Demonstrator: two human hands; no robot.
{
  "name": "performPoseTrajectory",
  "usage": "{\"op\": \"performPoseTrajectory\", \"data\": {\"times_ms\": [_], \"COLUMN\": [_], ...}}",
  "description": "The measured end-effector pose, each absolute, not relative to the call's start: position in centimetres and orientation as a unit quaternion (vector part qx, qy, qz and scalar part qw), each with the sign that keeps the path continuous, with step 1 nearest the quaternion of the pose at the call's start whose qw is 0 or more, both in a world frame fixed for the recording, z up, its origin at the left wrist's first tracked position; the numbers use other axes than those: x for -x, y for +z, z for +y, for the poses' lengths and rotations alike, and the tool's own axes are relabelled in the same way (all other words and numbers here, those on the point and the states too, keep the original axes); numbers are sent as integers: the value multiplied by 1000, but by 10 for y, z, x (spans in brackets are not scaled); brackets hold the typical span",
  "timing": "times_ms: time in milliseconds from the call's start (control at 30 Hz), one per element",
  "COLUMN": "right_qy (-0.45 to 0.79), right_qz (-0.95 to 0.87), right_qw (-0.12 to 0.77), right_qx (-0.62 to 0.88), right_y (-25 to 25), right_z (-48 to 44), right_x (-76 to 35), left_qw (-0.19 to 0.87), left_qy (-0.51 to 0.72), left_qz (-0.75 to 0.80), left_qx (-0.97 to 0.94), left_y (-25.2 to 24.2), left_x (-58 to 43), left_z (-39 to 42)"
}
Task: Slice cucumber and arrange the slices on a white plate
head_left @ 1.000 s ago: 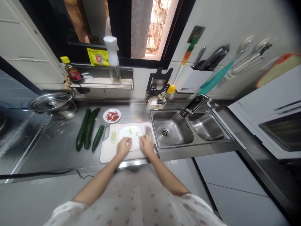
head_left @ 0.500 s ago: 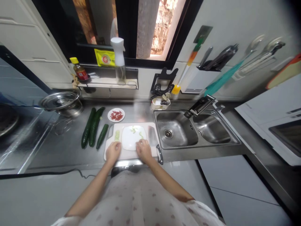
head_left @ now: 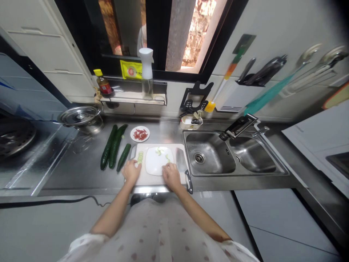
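My left hand (head_left: 131, 172) is over the left part of a white cutting board (head_left: 152, 181), thumb and fingers slightly apart, just below a short row of pale green cucumber slices (head_left: 140, 157). My right hand (head_left: 172, 176) is closed in a pinch at the right rim of a square white plate (head_left: 155, 168); whatever lies between its fingertips is hidden. Thin curved cucumber pieces (head_left: 159, 151) lie near the plate's far edge, with another piece (head_left: 168, 158) at its right. A kitchen knife (head_left: 180, 158) with a black handle rests on the board's right side.
Two long cucumbers (head_left: 116, 147) and a shorter cucumber piece (head_left: 123, 157) lie left of the board. Behind it stands a small plate (head_left: 140, 140) of chopped red bits. A double sink (head_left: 209, 173) is at right, a lidded steel pot (head_left: 92, 125) at back left.
My left hand has shifted slightly left and its thumb and fingers have parted a little. My right hand stays at the plate's right edge. The whole view has shifted slightly.
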State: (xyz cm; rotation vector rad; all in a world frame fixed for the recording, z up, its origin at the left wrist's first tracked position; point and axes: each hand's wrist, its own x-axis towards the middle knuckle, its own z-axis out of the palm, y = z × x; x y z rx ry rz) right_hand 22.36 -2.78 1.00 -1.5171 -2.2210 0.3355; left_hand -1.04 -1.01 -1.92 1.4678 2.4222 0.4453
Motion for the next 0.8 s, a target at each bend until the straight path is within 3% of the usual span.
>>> {"op": "performPoseTrajectory", "data": {"times_ms": [267,467,800], "right_qy": [120,118,158], "right_qz": [-795,-796,-761], "right_qw": [231,239,316], "right_qx": [548,543,544], "right_y": [8,12,38], "right_z": [-28,-24,-9], "right_x": [-225,-221,-209], "left_qw": [172,256,381], "left_qy": [215,336,524], "left_qz": [834,794,648], "left_qx": [-478,-437,-400], "left_y": [-25,-26,39], "left_x": [7,12,-15], "left_z": [-8,-8,8]}}
